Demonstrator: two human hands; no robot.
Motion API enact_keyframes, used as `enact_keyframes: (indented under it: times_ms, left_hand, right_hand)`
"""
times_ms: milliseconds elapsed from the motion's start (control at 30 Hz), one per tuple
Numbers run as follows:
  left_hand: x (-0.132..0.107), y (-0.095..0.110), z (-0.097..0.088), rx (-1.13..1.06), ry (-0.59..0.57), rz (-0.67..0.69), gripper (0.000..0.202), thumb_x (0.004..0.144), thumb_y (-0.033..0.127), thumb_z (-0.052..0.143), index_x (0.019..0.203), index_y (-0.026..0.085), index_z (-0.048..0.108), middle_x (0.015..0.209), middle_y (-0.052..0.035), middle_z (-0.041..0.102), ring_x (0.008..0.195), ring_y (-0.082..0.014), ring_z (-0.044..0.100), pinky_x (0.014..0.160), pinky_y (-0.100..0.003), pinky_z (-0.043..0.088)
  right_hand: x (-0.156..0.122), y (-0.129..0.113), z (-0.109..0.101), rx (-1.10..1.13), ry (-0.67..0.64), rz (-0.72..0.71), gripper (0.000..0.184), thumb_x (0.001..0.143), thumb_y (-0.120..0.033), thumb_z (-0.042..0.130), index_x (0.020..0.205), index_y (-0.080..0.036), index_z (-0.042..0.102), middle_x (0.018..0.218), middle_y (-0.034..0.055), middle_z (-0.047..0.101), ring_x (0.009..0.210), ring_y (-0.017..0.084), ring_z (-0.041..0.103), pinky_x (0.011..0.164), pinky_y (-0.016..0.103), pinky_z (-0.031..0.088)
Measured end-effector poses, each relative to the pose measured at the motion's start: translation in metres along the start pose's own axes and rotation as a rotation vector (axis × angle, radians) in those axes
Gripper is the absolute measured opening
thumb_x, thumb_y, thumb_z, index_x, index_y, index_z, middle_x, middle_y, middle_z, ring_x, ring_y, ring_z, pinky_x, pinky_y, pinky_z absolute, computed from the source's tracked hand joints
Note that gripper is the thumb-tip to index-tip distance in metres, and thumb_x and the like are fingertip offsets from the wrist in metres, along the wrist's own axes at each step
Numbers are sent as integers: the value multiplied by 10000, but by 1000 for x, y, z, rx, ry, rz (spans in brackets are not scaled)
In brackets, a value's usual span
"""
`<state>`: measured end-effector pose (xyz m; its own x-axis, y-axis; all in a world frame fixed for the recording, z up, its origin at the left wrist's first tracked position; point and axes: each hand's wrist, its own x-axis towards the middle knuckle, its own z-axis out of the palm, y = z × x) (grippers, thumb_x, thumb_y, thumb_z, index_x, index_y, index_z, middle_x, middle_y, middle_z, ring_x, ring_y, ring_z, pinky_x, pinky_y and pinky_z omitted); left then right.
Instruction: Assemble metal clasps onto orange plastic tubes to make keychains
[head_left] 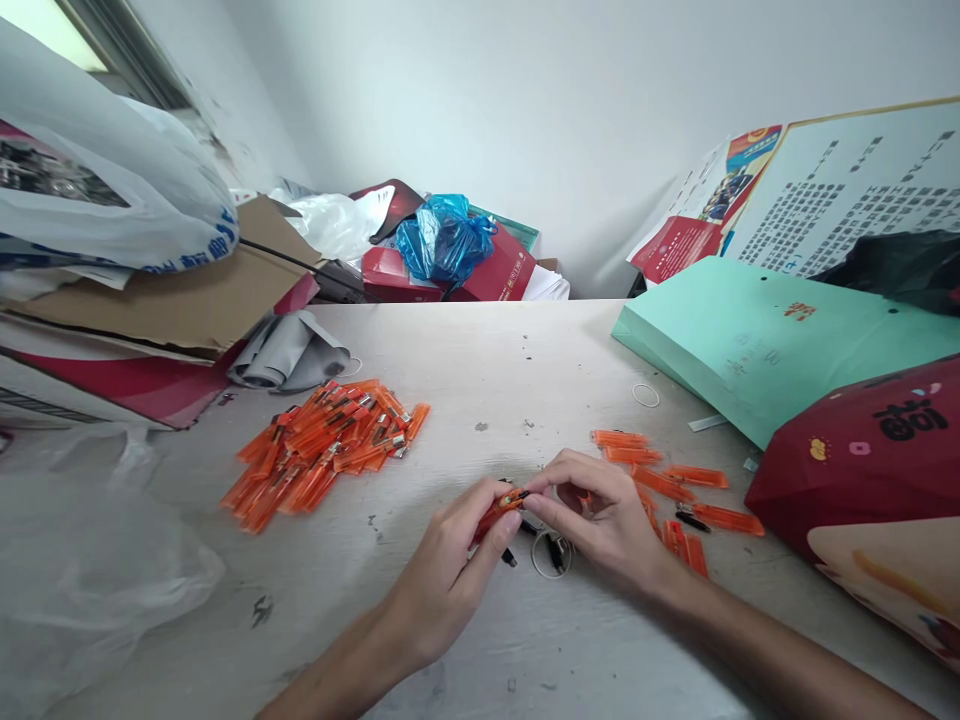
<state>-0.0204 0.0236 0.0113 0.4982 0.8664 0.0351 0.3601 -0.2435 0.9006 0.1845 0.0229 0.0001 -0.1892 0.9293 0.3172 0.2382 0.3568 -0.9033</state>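
My left hand (457,560) is closed round an orange see-through lighter (491,517), its top end pointing right. The thumb and forefinger of my right hand (596,505) pinch a small dark part (526,496) at that end. Fingertips cover most of it. On the table below lie several small black pieces (555,553) and a pale rubber band (536,565). Left of my hands is a large heap of orange lighters (330,440), many with metal tops. Several more orange lighters (664,483) are scattered beyond and to the right of my right hand.
A clear plastic bag (97,570) and cardboard boxes (165,300) take up the left side. A mint-green paper bag (787,340) and a dark red bag (870,500) stand on the right. Past the table's far edge lies a blue plastic bag (446,240) on red boxes.
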Motion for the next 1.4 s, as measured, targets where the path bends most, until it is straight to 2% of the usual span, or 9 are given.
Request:
enact_keyframes:
  times_ms: [233,400,567,933,1167,1400]
  left_hand:
    - [0,-1,0,-11,-24,-10,218,1052,365,468,993,189,583,879,-17,632,833,-169,592,711,-261,465]
    - [-2,-1,1,-33,-71,-59,219,1054,392,469,1022,195,560,910,-17,640,783,-151,564,662,-256,429]
    - [-2,-2,1,-74,-93,-103,227,1051,408,473,1054,198,558,949,-28,646,812,-160,561,626,-250,405]
    - [-2,1,-1,-72,-86,-80,254,1055,416,448,1024,195,569,883,-16,625,746,-147,526,611,-260,368]
    - [-1,2,-3,48,-53,35,233,1046,351,450,925,186,562,830,-9,587,748,-155,525,708,-286,407]
    - [-1,5,-7,128,-47,124,239,1024,319,438,843,187,522,786,-11,536,734,-169,498,696,-304,377]
  right_hand:
    - [0,1,1,15,-9,-1,83,932,-291,737,930,-215,770,762,-20,674,661,90,525,587,251,370]
    - [-1,4,3,43,-22,-2,82,931,-284,740,930,-207,771,788,-12,706,662,88,542,593,251,383]
    - [0,4,3,40,-26,17,97,930,-295,738,918,-203,768,775,-8,705,653,95,546,585,259,380]
    - [0,2,3,34,-26,-17,71,939,-280,730,936,-215,759,790,-15,700,651,88,528,586,247,385]
    - [-3,5,4,27,-28,-98,71,933,-270,742,976,-221,769,797,-4,699,641,93,534,585,247,405]
    - [-5,3,5,22,-61,-174,80,939,-262,733,993,-215,767,786,6,696,657,107,580,603,251,454]
